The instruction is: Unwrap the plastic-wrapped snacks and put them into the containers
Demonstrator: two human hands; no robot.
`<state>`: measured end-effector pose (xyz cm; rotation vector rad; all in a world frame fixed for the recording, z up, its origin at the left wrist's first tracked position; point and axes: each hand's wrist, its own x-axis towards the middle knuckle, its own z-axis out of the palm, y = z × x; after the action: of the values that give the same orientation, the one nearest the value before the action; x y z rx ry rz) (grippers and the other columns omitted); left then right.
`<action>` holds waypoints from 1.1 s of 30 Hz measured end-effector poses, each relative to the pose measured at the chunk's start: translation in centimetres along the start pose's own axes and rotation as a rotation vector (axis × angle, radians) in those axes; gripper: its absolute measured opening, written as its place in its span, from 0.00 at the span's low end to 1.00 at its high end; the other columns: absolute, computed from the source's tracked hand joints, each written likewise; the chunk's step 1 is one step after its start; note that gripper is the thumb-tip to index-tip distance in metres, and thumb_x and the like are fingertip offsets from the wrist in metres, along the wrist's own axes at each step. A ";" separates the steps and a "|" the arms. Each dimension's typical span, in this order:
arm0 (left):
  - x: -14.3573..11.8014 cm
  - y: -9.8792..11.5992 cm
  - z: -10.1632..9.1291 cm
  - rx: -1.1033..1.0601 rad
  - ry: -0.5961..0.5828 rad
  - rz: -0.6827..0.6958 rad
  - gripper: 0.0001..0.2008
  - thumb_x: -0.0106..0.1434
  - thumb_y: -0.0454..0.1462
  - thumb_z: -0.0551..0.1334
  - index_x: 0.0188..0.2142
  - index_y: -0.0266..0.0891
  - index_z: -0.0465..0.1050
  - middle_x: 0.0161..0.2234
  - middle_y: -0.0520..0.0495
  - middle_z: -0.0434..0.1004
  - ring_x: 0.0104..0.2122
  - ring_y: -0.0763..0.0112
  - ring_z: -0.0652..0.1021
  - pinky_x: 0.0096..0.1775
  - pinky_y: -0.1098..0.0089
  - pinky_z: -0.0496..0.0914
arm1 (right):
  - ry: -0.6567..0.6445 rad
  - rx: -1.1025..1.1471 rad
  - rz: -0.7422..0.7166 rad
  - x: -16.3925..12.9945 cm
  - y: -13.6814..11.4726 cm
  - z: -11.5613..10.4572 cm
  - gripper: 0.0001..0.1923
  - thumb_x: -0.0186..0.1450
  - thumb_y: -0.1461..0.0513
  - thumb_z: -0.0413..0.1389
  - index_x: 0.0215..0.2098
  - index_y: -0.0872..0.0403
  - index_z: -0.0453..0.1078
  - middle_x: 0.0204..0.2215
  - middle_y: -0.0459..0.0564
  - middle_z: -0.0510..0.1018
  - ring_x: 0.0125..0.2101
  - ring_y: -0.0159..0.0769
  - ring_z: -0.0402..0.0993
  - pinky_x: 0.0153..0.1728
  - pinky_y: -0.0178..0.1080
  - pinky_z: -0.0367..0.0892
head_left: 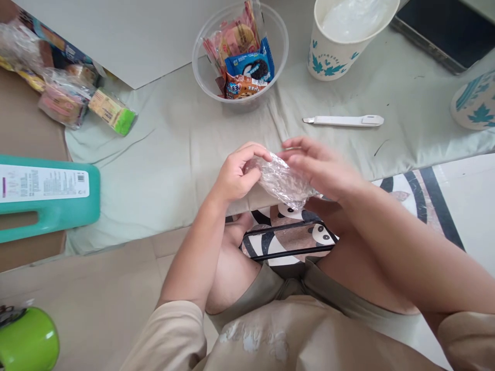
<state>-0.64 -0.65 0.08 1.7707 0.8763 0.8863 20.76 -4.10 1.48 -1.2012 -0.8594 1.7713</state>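
Observation:
My left hand (236, 174) and my right hand (323, 167) hold a crumpled clear plastic wrapper (281, 180) between them, over the near edge of the pale green cloth (166, 154) on the table. The left fingers pinch the wrapper's left end. The right fingers lie over its top and right side. What is inside the wrapper cannot be made out.
A clear plastic bowl (204, 77) with snack packets stands beyond my hands. A white utility knife (344, 120) lies to the right, with two paper cups (340, 51) (475, 103) and a dark tablet (444, 31). Wrapped snacks (77, 98) and a teal jug (50, 196) lie left. A green object (27, 340) sits bottom left.

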 end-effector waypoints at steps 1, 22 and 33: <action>0.1 0.3 0.3 0.018 -0.018 0.026 0.13 0.55 0.29 0.59 0.37 0.43 0.79 0.39 0.48 0.80 0.36 0.70 0.77 0.36 0.68 0.71 | -0.078 -0.009 0.070 -0.2 -0.1 0.5 0.26 0.55 0.55 0.72 0.46 0.51 0.67 0.33 0.45 0.80 0.31 0.32 0.77 0.31 0.36 0.72; 0.1 -2.3 -2.4 -0.077 0.206 -0.120 0.21 0.56 0.50 0.70 0.47 0.46 0.75 0.42 0.47 0.76 0.34 0.68 0.77 0.33 0.67 0.73 | -0.248 -0.333 0.139 -0.6 -0.2 0.6 0.30 0.53 0.64 0.69 0.52 0.51 0.66 0.28 0.41 0.75 0.26 0.33 0.72 0.24 0.34 0.65; 0.3 -1.5 -1.7 0.266 0.234 -0.053 0.17 0.58 0.42 0.69 0.47 0.46 0.76 0.51 0.43 0.74 0.51 0.57 0.77 0.52 0.58 0.76 | -0.194 -0.368 0.092 -0.9 -0.1 1.3 0.07 0.57 0.60 0.66 0.31 0.54 0.74 0.23 0.44 0.75 0.24 0.32 0.69 0.25 0.36 0.62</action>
<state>-2.22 0.77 -0.74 1.8821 1.2357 0.9926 19.72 -4.96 2.31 -1.3304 -1.3061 1.8786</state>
